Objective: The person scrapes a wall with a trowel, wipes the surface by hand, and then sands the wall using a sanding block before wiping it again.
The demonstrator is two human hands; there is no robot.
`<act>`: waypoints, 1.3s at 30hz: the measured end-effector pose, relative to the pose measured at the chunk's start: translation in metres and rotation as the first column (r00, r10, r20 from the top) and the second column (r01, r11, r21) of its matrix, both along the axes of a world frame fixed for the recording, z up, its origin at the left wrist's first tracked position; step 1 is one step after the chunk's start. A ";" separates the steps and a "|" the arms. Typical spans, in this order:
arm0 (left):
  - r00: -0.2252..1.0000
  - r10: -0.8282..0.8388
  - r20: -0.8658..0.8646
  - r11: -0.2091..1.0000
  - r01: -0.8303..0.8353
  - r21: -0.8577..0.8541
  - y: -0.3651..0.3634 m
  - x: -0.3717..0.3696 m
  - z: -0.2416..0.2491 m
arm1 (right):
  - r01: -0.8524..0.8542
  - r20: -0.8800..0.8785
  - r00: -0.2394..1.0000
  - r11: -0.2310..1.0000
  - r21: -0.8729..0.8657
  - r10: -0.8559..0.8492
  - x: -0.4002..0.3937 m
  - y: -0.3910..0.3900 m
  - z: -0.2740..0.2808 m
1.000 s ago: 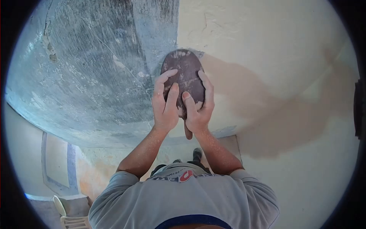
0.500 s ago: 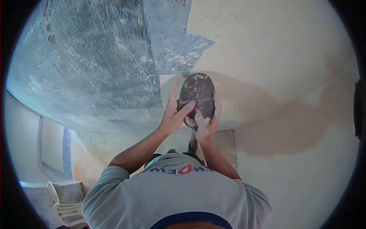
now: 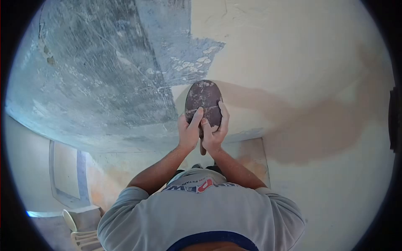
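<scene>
A dark oval trowel [image 3: 203, 100], smeared with pale plaster, lies flat against the wall at the border between rough grey surface [image 3: 96, 79] and smooth cream plaster [image 3: 293, 62]. My left hand [image 3: 189, 129] grips its lower left part, fingers pressed on the back. My right hand [image 3: 214, 131] holds its lower right part and the short handle below. Both forearms reach up from my grey shirt [image 3: 201, 213].
A damp, darker band of fresh plaster [image 3: 318, 129] runs to the right of the trowel. A white plastic chair [image 3: 79, 234] stands at the lower left on the floor. A framed panel [image 3: 67, 175] shows on the left wall.
The trowel slid down from the top of the stroke, then shifted slightly left. My left hand, fingers spread half a second ago, has closed back onto the trowel.
</scene>
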State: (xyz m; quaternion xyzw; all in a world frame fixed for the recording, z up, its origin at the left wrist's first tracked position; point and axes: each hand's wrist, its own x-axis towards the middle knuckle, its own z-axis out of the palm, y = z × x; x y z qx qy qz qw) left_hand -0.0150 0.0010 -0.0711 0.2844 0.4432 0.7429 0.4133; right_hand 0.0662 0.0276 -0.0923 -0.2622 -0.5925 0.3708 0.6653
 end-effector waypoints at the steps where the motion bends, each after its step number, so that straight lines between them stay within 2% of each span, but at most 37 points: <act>1: 1.000 -0.008 -0.007 1.000 0.008 -0.001 -0.001 -0.001 0.001 | 0.008 -0.007 1.000 1.000 -0.001 -0.008 -0.001 0.000 0.000; 3: 0.988 0.010 -0.152 0.999 -0.018 -0.050 -0.003 -0.004 0.005 | -0.020 -0.055 0.998 1.000 -0.023 0.019 -0.004 0.000 -0.001; 4: 0.988 0.009 -0.153 0.999 -0.017 -0.051 -0.003 -0.005 0.009 | -0.019 -0.056 0.998 1.000 -0.023 0.017 -0.005 0.001 -0.001; 6: 0.942 0.089 -0.324 0.995 -0.100 -0.018 -0.005 -0.004 0.018 | 0.037 -0.036 0.999 0.999 0.014 -0.037 -0.007 0.000 0.000; 10: 0.949 0.094 -0.302 0.996 -0.088 0.032 -0.003 -0.006 0.017 | 0.026 -0.059 0.998 0.999 -0.018 -0.027 -0.009 -0.003 -0.001; 13: 0.965 0.074 -0.252 0.997 -0.067 0.035 0.000 -0.008 0.021 | 0.068 -0.033 0.997 0.997 0.028 -0.067 -0.012 0.001 0.003; 15: 0.922 0.121 -0.367 0.992 -0.099 0.079 0.001 -0.010 0.032 | 0.071 -0.054 0.996 0.997 -0.006 -0.071 -0.015 0.003 0.008; 19: 0.910 0.088 -0.404 0.996 -0.075 0.048 -0.002 -0.015 0.027 | 0.051 -0.092 0.994 0.997 -0.055 -0.056 -0.021 0.000 -0.007; 21: 0.865 0.150 -0.480 0.989 -0.136 0.063 -0.002 -0.015 0.019 | 0.045 -0.097 0.994 0.997 -0.066 -0.052 -0.022 -0.003 -0.012; 23: 0.872 0.145 -0.467 0.989 -0.136 0.052 -0.004 -0.015 0.025 | 0.043 -0.048 0.998 0.998 -0.037 -0.044 -0.022 -0.001 -0.008; 25: 0.861 0.084 -0.501 0.995 -0.100 -0.005 -0.004 -0.019 0.029 | 0.045 -0.113 0.992 0.997 -0.070 -0.053 -0.024 0.000 -0.004; 26: 0.860 0.168 -0.482 0.986 -0.140 0.094 -0.001 -0.015 0.031 | 0.057 -0.095 0.993 0.995 -0.084 -0.065 -0.026 0.000 -0.005; 29: 0.854 0.125 -0.506 0.991 -0.129 0.027 -0.005 -0.019 0.020 | 0.014 -0.169 0.985 0.995 -0.100 -0.031 -0.029 -0.005 -0.012; 30: 0.851 0.127 -0.510 0.991 -0.127 0.034 -0.001 -0.019 0.024 | 0.073 -0.082 0.994 0.995 -0.063 -0.078 -0.027 -0.005 -0.008; 32: 0.841 0.215 -0.497 0.975 -0.153 0.163 0.003 -0.015 0.033 | 0.053 -0.142 0.988 0.997 -0.061 -0.062 -0.031 0.002 0.000; 33: 0.804 0.169 -0.571 0.986 -0.147 0.084 0.001 -0.018 0.044 | 0.029 -0.195 0.980 0.998 -0.064 -0.041 -0.032 0.005 0.007; 34: 0.807 0.162 -0.568 0.987 -0.146 0.074 0.001 -0.017 0.052 | 0.045 -0.149 0.988 0.998 -0.034 -0.050 -0.030 0.009 0.011; 36: 0.831 0.172 -0.529 0.984 -0.127 0.121 0.003 -0.015 0.063 | 0.046 -0.129 0.990 0.997 -0.054 -0.053 -0.026 0.003 0.013; 37: 0.844 0.128 -0.521 0.992 -0.101 0.079 0.001 -0.019 0.051 | 0.045 -0.118 0.992 0.997 -0.063 -0.052 -0.026 0.002 0.014; 39: 0.833 0.154 -0.532 0.988 -0.125 0.090 -0.004 -0.015 0.042 | 0.019 -0.187 0.982 0.996 -0.087 -0.035 -0.029 -0.003 0.004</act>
